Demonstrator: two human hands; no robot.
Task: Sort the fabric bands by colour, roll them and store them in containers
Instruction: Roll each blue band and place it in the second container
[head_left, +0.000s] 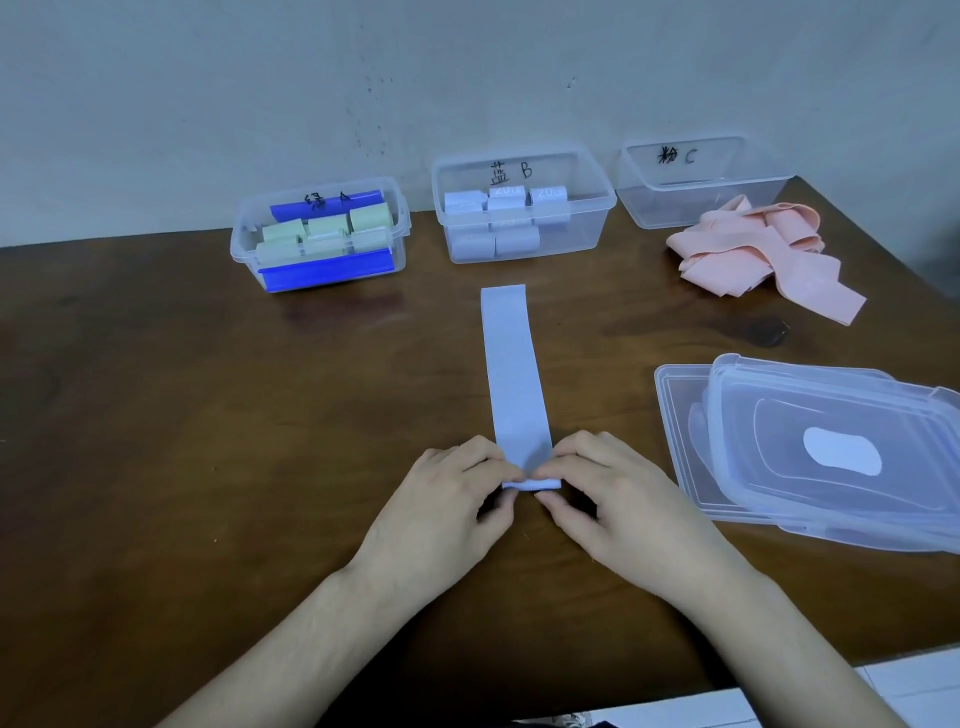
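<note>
You are looking at a softly, evenly lit scene with a cool bluish cast, where faint shadows are pooling under the hands, a dull sheen is lying on the brown table, the stacked clear lids are glinting palely, and wide-angle bending is curving the table's edges.

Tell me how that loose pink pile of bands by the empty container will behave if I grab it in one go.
The pink bands lie crumpled and folded over one another, so they are probably floppy and will sag and trail from the hand. They look thin, so likely light. Tangled as they are beside container C, several may lift together rather than one alone.
</note>
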